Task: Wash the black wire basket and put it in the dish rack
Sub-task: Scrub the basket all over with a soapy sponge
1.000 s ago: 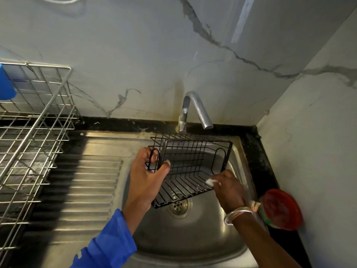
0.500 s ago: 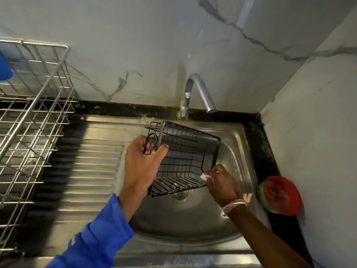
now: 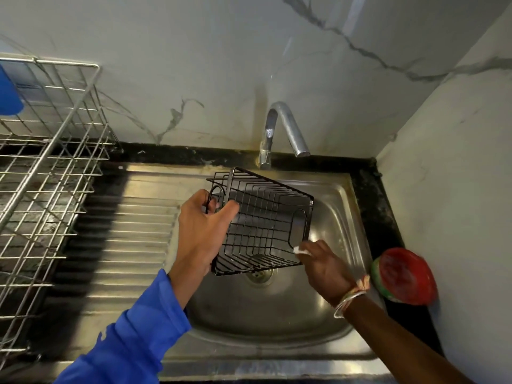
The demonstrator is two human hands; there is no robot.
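Black wire basket (image 3: 263, 225) above sink (image 3: 336, 187): left fingers (image 3: 229, 209) grip it, right fingers (image 3: 314, 246) pinch scrap (image 3: 300, 251).

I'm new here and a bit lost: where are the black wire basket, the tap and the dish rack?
black wire basket (image 3: 266, 225): head view, on the wires at its middle.
tap (image 3: 291, 128): head view, on the curved spout.
dish rack (image 3: 38, 162): head view, on its slanted top rail.

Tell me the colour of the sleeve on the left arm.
The sleeve is bright blue. It shows best in the head view, low on the left.
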